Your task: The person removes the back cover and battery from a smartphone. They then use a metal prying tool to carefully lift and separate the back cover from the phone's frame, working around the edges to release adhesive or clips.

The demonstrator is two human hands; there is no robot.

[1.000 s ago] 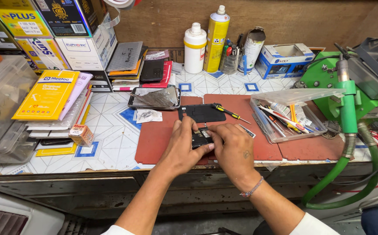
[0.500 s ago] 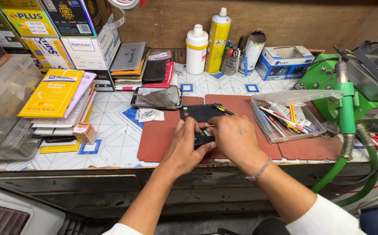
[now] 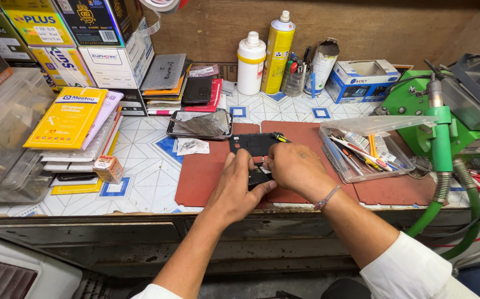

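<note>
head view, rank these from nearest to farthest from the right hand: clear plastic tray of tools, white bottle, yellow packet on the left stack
From the right hand:
1. Clear plastic tray of tools, just to its right on the red mat.
2. White bottle, at the back by the wall.
3. Yellow packet, far left on the stack.

Black phone half hidden under both hands; fingers' grip unseen.
</note>
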